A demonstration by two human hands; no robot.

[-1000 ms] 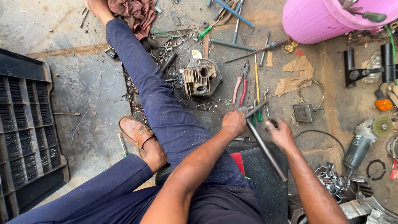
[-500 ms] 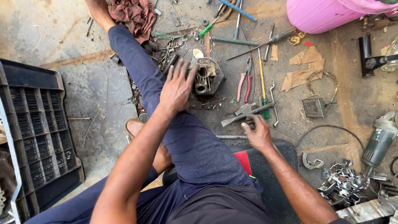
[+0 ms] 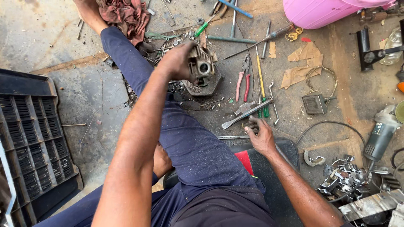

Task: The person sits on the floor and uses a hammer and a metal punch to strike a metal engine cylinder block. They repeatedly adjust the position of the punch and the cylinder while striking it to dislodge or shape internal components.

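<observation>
Left hand (image 3: 179, 63) now clamped on grimy grey metal engine part (image 3: 201, 67), lifted off the concrete floor (image 3: 84, 92) beyond the outstretched leg; half a second back, only laid flat on it. Right hand (image 3: 261, 136) spread loosely, fingertips on long flat steel bar (image 3: 246, 114) near red-handled pliers (image 3: 242, 82). Part probably freed for handling.
</observation>
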